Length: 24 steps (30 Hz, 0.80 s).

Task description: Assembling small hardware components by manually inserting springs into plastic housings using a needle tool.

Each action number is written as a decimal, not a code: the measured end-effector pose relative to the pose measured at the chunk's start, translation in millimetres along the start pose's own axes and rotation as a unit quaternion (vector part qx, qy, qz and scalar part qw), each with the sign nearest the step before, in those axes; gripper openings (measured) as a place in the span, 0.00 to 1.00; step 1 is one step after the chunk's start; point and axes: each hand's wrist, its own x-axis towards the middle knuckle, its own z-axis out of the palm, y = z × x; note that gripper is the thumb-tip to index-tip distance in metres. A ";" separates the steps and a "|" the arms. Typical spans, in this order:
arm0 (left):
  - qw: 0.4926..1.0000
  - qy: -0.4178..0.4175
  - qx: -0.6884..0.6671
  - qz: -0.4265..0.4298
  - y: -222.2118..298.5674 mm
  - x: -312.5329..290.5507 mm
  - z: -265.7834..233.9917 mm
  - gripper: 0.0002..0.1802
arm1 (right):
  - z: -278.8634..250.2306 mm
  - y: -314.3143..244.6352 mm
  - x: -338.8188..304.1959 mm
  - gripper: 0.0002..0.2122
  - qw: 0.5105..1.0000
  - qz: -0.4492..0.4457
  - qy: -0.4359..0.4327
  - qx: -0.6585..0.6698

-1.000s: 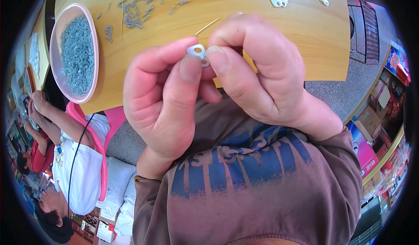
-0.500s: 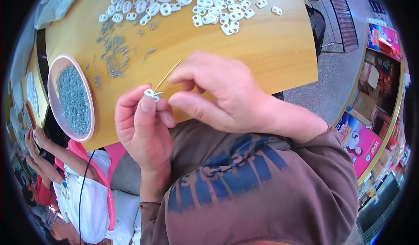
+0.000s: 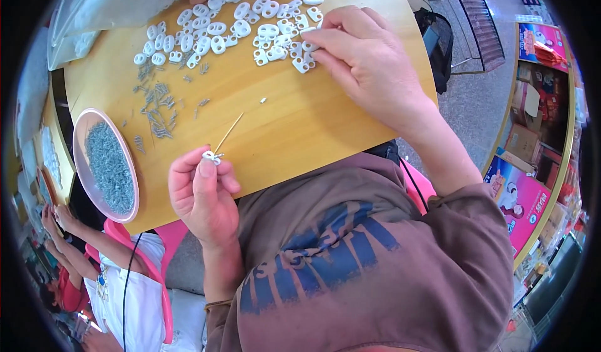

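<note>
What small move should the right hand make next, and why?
Probably the right hand should pick up one of the loose white pieces: it is at their edge, while the left hand pinches a similar piece with a thin stick beyond it.

Markings, loc. & cond.: (1) Brown shirt (image 3: 375, 283), chest: lg. letters (image 3: 310, 252) w/ blue streaks (image 3: 313, 278) below; folds distort, full wording illegible. (2) Lower magenta panel (image 3: 502, 217), R of view: white chars. (image 3: 537, 203), sm., tilted. (3) Upper magenta panel (image 3: 554, 39), R of view: print too sm. to read.
</note>
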 end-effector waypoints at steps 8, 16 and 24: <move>1.000 -0.004 0.007 0.006 -1.5 0.8 1.1 0.08 | 9.1 3.8 3.7 0.06 0.999 -0.043 0.008 -0.006; 1.000 -0.009 -0.006 0.007 -0.3 -2.0 -2.1 0.10 | -17.6 -37.6 7.1 0.08 0.865 0.249 0.008 0.435; 0.999 -0.021 -0.035 0.005 6.3 -6.9 -2.8 0.14 | -13.2 -81.4 1.7 0.11 0.655 0.342 -0.113 0.664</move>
